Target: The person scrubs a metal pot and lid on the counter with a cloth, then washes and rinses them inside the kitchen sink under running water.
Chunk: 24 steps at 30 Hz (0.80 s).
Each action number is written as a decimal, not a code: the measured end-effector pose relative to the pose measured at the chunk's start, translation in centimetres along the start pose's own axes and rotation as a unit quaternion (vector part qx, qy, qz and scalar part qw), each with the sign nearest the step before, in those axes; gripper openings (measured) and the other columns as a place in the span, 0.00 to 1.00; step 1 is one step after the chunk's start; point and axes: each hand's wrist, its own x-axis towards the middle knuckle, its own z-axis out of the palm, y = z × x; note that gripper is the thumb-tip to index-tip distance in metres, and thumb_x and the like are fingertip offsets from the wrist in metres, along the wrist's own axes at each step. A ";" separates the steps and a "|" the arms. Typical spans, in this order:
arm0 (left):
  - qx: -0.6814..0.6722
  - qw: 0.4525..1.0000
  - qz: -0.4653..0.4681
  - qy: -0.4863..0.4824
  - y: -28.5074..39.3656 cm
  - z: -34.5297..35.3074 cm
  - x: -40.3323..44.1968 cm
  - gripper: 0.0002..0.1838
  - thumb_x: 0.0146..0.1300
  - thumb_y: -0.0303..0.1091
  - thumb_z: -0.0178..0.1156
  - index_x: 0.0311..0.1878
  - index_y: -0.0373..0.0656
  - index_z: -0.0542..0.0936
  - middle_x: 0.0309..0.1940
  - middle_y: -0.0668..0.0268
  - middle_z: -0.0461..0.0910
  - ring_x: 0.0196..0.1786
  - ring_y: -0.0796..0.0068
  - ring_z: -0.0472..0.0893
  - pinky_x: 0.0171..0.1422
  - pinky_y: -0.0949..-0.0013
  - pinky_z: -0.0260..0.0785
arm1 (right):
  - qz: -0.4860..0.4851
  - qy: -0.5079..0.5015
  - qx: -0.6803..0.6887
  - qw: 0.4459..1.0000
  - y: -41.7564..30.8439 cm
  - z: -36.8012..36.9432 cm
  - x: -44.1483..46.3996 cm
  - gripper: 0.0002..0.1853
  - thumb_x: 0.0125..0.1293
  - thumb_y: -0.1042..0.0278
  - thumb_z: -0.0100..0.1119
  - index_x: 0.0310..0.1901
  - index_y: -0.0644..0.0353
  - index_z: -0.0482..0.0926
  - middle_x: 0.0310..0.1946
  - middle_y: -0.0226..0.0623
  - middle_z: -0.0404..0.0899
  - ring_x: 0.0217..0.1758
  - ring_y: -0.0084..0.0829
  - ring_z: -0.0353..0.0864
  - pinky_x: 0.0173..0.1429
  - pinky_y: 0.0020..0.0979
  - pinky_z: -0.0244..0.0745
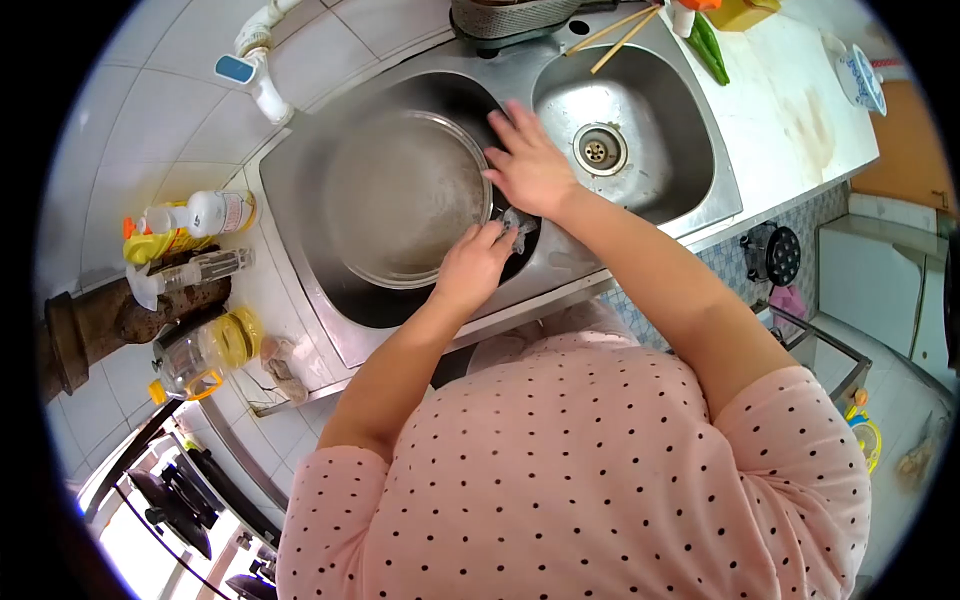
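One round, dull metal pan (400, 200) sits in the left basin (362, 312), its handling seemingly unfinished, the left hand (472, 266) apparently curling its fingers on a crumpled, translucent scrap (516, 228) beside the rim, the right hand's (535, 170) blurred fingers spread, released, near the smooth steel right basin (660, 150)

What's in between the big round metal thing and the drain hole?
In the head view, the right hand and the sink divider lie between the big round metal thing and the drain hole.
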 end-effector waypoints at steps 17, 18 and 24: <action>-0.009 0.997 -0.053 -0.061 -9.7 -4.6 -5.6 0.13 0.52 0.25 0.55 0.42 0.45 0.82 0.47 0.61 0.75 0.53 0.58 0.73 0.54 0.61 0.70 | -0.016 -0.042 -0.017 0.999 -2.3 3.1 3.5 0.28 0.63 0.62 0.50 0.65 0.55 0.63 0.58 0.53 0.69 0.66 0.53 0.62 0.66 0.43 0.63; 0.048 0.994 -0.100 -0.002 -11.5 -3.9 -5.6 0.13 0.50 0.25 0.57 0.40 0.43 0.83 0.49 0.60 0.75 0.56 0.57 0.72 0.56 0.61 0.69 | -0.069 -0.015 -0.012 0.997 -2.7 2.2 2.6 0.26 0.61 0.60 0.53 0.62 0.57 0.68 0.58 0.53 0.69 0.67 0.54 0.61 0.67 0.44 0.62; 0.175 0.855 -0.447 -0.197 -19.1 4.2 -5.0 0.23 0.66 0.32 0.41 0.62 0.34 0.70 0.71 0.53 0.56 0.70 0.53 0.59 0.72 0.62 0.55 | -0.295 -0.250 0.029 0.922 -4.4 1.9 -0.5 0.22 0.55 0.47 0.61 0.42 0.59 0.80 0.39 0.40 0.80 0.51 0.40 0.75 0.64 0.43 0.61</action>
